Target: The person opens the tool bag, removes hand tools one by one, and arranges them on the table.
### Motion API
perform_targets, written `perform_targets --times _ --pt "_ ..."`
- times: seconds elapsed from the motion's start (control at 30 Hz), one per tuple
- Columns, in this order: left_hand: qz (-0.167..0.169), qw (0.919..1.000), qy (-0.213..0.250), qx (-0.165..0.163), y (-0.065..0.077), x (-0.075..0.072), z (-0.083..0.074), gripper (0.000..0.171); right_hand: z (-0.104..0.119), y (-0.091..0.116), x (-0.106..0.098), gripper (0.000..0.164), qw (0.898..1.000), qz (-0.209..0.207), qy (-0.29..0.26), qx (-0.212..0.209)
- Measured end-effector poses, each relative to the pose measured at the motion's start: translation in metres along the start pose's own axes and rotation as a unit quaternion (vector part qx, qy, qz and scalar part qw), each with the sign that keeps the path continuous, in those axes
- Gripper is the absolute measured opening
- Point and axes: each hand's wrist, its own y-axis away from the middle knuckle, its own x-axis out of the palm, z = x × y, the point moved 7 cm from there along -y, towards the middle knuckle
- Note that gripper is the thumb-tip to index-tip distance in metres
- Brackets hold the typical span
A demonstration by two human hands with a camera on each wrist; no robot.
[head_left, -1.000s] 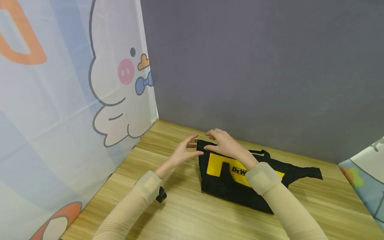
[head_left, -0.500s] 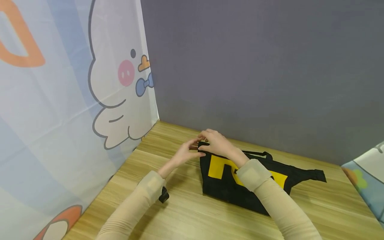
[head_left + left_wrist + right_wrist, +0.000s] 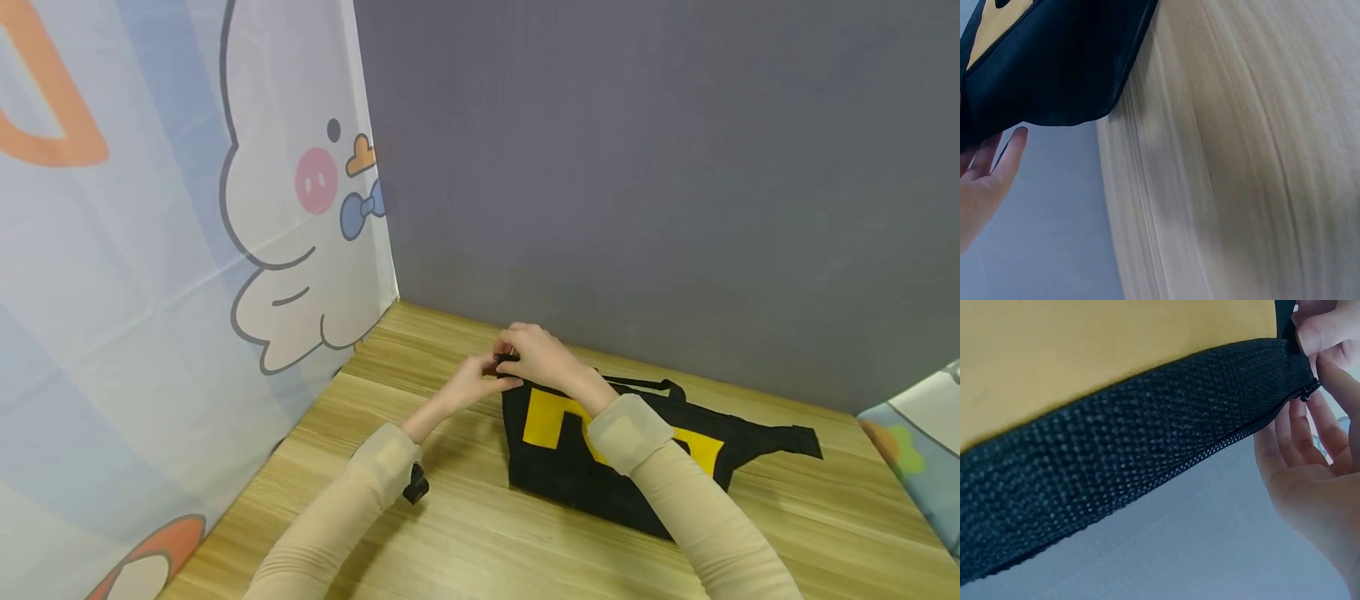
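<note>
A black tool bag with a yellow panel (image 3: 543,418) leans on its side on the wooden table. At its upper left corner my left hand (image 3: 467,385) pinches the fabric, thumb in front and fingers behind. The left wrist view shows these left fingers (image 3: 1007,159) against the bag's dark edge (image 3: 1066,69). Just above, my right hand (image 3: 534,354) grips the same corner with curled fingers. In the right wrist view a small zipper pull (image 3: 1309,391) sits at the end of the zip, close to both hands. The exact contact on the pull is partly hidden.
The bag's strap handle (image 3: 667,388) stands up at its back, and a tapered black end (image 3: 795,440) reaches right across the table. A grey partition (image 3: 637,167) rises behind. A printed cloth (image 3: 172,275) hangs at left. A small black object (image 3: 416,485) shows beside the left cuff.
My right hand has moved left and down onto the bag's corner, closing its fingers there. My left hand has shifted slightly right and now grips the same corner.
</note>
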Motion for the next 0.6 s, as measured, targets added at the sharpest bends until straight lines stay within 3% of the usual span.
perform_targets --times 0.3,0.6 --pt "0.011 0.9994 -0.026 0.017 -0.0003 0.0013 -0.0033 0.029 0.001 -0.0005 -0.0016 0.008 1.0 -0.008 0.009 -0.008" --pt "0.011 0.9999 0.0 0.011 -0.0008 -0.0008 -0.0004 0.022 0.0043 0.0006 -0.0085 0.007 0.999 -0.03 0.026 -0.019"
